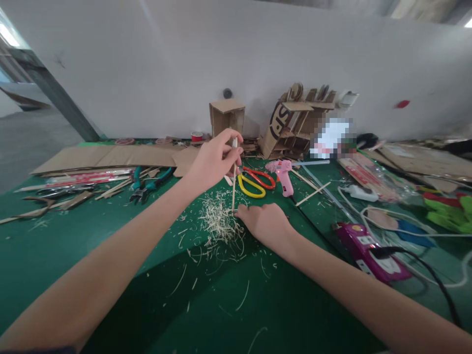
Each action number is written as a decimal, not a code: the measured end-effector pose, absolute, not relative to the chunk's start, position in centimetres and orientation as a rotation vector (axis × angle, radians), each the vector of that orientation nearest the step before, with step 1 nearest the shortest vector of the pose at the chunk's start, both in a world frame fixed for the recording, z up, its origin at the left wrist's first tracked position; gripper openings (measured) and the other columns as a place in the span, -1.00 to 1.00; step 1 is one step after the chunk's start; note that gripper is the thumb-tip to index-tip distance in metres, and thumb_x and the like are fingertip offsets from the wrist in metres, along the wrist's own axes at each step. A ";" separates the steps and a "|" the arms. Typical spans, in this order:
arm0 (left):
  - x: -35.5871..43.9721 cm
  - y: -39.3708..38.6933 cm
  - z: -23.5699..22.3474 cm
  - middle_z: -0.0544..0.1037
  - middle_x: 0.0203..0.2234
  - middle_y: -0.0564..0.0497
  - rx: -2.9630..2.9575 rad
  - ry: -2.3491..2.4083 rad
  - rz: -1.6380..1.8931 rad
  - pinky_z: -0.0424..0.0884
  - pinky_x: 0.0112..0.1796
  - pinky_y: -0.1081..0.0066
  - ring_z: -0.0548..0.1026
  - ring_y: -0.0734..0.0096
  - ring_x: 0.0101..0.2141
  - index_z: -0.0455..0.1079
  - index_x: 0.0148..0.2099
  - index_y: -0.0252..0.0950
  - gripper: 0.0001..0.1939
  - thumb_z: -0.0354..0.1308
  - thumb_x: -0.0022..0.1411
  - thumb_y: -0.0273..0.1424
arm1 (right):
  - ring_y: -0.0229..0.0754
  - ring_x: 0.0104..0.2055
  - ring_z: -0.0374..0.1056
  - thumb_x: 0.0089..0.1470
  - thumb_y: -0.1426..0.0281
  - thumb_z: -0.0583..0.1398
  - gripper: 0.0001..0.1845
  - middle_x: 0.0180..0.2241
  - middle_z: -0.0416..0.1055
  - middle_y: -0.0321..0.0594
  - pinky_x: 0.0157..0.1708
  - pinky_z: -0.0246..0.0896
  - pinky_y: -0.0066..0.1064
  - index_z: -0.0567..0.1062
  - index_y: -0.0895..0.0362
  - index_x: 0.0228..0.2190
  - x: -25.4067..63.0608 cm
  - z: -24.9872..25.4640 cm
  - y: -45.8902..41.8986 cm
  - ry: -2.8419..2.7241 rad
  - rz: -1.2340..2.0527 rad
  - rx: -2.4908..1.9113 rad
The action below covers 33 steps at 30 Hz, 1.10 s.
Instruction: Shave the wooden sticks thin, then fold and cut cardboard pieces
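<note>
My left hand [221,155] pinches the upper end of a thin wooden stick [233,189], holding it nearly upright. At the stick's lower end is my right hand [265,223], its fingers closed around something slim and dark that is almost wholly hidden. A small part of it shows beside the stick. Pale curled wood shavings [219,221] lie in a pile beneath and to the left of the stick. Just behind my hands rest scissors with one yellow and one red handle [252,187], their blades partly covered by my left hand.
A pink glue gun [283,174] lies right of the scissors. Teal-handled pliers [147,187] and cardboard sheets [110,157] are at left. Cardboard structures [291,123] stand against the wall. A purple power strip [368,250] with cables sits on the right of the green table [155,314].
</note>
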State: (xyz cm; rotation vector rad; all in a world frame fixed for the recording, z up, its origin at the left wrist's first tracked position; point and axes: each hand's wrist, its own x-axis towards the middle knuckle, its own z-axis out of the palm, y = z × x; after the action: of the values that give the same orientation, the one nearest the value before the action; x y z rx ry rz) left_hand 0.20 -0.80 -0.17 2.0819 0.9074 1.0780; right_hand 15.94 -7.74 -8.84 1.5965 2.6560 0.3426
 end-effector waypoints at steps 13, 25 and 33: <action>0.1 -0.5 -0.4 0.52 -0.44 0.02 2.044 0.933 1.080 0.47 -0.52 0.61 0.54 0.50 -0.48 0.21 -0.04 -0.24 -0.82 -0.02 0.30 -0.42 | -0.34 -0.60 0.10 0.28 0.31 -0.08 -0.67 -0.53 0.38 -0.22 -0.55 -0.31 -0.37 0.44 0.13 -0.26 16.3 -8.0 -7.4 2.611 0.260 1.501; 0.0 0.5 -1.0 0.55 -0.31 -0.05 1.986 0.974 1.050 0.50 -0.46 0.55 0.58 0.46 -0.42 0.20 0.03 -0.25 -0.76 -0.08 0.33 -0.47 | -0.30 -0.43 0.29 0.30 0.24 -0.14 -0.60 -0.41 0.46 -0.27 -0.55 -0.35 -0.37 0.43 0.09 -0.33 17.1 -9.6 -7.1 2.797 0.374 1.700; 0.4 0.4 -1.1 0.53 -0.32 -0.03 2.014 0.954 1.042 0.50 -0.49 0.53 0.58 0.44 -0.44 0.20 0.06 -0.21 -0.74 -0.09 0.34 -0.46 | -0.29 -0.50 0.25 0.31 0.23 -0.15 -0.57 -0.50 0.44 -0.23 -0.54 -0.36 -0.36 0.44 0.10 -0.32 16.6 -10.0 -7.4 2.730 0.484 1.762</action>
State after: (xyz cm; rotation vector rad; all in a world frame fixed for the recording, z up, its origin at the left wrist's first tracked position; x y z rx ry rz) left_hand 0.41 0.37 -1.05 2.0144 0.9538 1.0420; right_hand 16.58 -7.45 -10.01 1.7616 2.7301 0.4845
